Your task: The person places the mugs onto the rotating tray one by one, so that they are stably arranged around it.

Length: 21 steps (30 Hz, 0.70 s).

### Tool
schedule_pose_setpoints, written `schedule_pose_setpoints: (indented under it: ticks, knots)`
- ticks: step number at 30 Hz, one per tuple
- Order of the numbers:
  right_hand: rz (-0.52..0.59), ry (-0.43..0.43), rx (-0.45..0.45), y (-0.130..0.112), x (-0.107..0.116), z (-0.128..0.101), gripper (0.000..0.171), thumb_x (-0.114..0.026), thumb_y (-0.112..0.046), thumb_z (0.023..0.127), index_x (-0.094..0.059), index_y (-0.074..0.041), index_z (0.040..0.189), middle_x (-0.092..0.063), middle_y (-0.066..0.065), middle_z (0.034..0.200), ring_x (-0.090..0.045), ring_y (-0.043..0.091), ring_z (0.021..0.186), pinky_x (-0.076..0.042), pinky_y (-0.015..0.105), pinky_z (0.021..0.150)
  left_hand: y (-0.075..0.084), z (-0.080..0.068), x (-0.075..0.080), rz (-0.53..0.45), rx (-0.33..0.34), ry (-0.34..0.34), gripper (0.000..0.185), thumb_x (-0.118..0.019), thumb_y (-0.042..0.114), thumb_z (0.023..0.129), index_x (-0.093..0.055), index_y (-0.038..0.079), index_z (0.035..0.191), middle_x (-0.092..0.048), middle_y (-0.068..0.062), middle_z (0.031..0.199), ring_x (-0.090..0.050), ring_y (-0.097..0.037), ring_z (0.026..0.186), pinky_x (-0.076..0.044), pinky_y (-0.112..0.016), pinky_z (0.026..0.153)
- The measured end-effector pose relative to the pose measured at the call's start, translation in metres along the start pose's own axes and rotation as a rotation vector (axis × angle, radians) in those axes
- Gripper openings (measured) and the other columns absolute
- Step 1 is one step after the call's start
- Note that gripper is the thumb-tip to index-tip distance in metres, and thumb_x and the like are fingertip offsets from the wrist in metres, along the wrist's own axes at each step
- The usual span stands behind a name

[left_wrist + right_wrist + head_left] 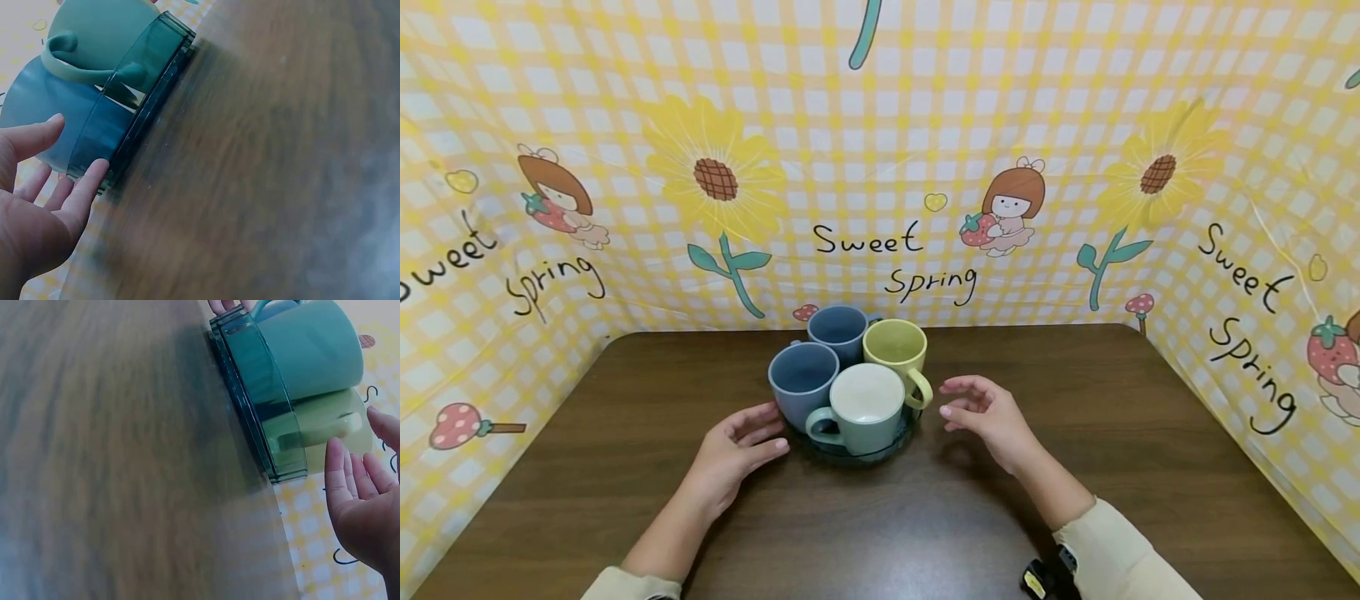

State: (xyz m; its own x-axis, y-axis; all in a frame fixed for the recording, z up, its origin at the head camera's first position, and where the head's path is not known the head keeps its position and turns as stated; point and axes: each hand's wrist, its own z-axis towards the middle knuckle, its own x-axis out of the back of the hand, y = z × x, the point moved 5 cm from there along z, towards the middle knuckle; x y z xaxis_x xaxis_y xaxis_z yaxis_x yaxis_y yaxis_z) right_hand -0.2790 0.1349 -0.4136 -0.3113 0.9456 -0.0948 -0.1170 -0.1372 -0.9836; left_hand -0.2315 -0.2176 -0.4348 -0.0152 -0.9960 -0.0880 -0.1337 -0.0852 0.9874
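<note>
With four mugs crowded on the round teal tray (891, 446) at the counter's (1075, 467) middle, the left hand (733, 450) touching its rim with straight fingers and the right hand (988, 412) relaxed just beside it, an uneven lift would likely tip the mint-green mug (861, 408).

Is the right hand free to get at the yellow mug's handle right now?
Probably yes: the right hand is open beside the tray, and the yellow mug turns its handle toward it with nothing between.

Staged tabletop booth (printed backdrop (880, 167))
</note>
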Motion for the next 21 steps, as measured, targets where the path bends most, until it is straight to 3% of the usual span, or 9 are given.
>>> schedule_pose_setpoints:
  ticks: [7, 14, 21]
  knots:
    - [-0.020, 0.068, 0.029, -0.010, 0.010, -0.006, 0.043, -0.070, 0.006, 0.085, -0.051, 0.015, 0.123, -0.063, 0.006, 0.109, -0.062, 0.017, 0.093, -0.057, 0.030, 0.082, 0.006, -0.005, 0.006, 0.018, -0.049, 0.030, 0.067, -0.075, -0.003, 0.083, -0.041, -0.006, 0.140, -0.046, -0.023, 0.138, -0.057, -0.020, 0.118, -0.055, -0.031, 0.088]
    - [-0.016, 0.070, 0.114, -0.023, 0.023, -0.012, 0.044, -0.070, 0.009, 0.084, -0.050, 0.017, 0.122, -0.064, 0.004, 0.107, -0.064, 0.017, 0.090, -0.058, 0.039, 0.083, 0.014, -0.010, 0.014, 0.025, -0.120, 0.043, 0.053, -0.077, -0.003, 0.081, -0.056, 0.005, 0.129, -0.061, -0.003, 0.122, -0.060, -0.016, 0.114, -0.056, -0.028, 0.086]
    - [-0.048, 0.108, 0.157, -0.030, 0.039, -0.022, 0.042, -0.070, 0.009, 0.084, -0.051, 0.014, 0.121, -0.066, 0.002, 0.104, -0.064, 0.015, 0.092, -0.058, 0.034, 0.080, 0.019, -0.015, 0.020, 0.068, -0.228, 0.042, 0.047, -0.076, -0.006, 0.080, -0.061, 0.008, 0.123, -0.065, 0.007, 0.114, -0.062, -0.013, 0.109, -0.055, -0.022, 0.084]
